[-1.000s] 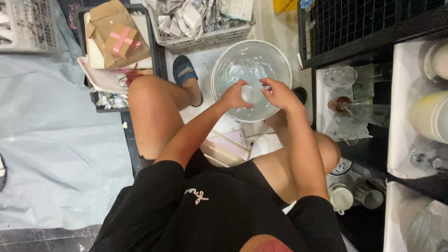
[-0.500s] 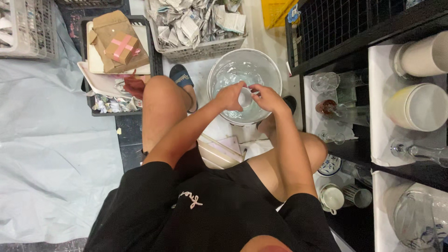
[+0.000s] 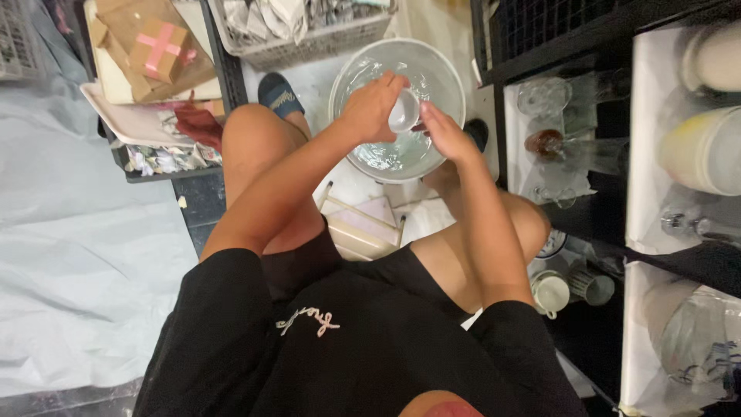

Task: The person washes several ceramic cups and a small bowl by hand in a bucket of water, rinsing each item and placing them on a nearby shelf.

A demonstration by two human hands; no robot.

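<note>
Holding a small clear glass cup over the round basin of water, your left hand wraps its side while your right hand presses fingers against its rim, between your knees, near the wire basket.

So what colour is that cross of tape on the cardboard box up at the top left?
Pink, on the brown cardboard box; the head view shows it.
</note>
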